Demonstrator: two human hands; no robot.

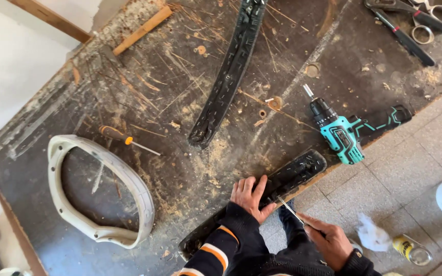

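My left hand (250, 197) lies flat, fingers spread apart, pressing on the black curved strip (282, 180) at the lower centre of the frame; palm down, nothing gripped. My right hand (328, 244), lower right of centre, has fingers closed around a thin metal tool (291, 211). Its tip points up-left and meets the strip's near edge just beside my left thumb. Handle hidden in my fist; cannot tell what kind of tool.

The strip runs diagonally along the tabletop (144, 82) edge, from the bottom centre up to right of centre, its right end rounded.

Just above that end: a teal and black cordless drill (345, 134), lying on its side, bit toward upper left. A second black curved strip (228, 76) runs from the top centre down to mid-frame. An orange-handled screwdriver (124, 139) lies left of centre, near a pale oval frame (144, 202) at lower left. Scissors (431, 20) and a red-black hand tool (402, 36) sit upper right. Sawdust scattered about. On the tiled floor, lower right: a yellow can (410, 249).
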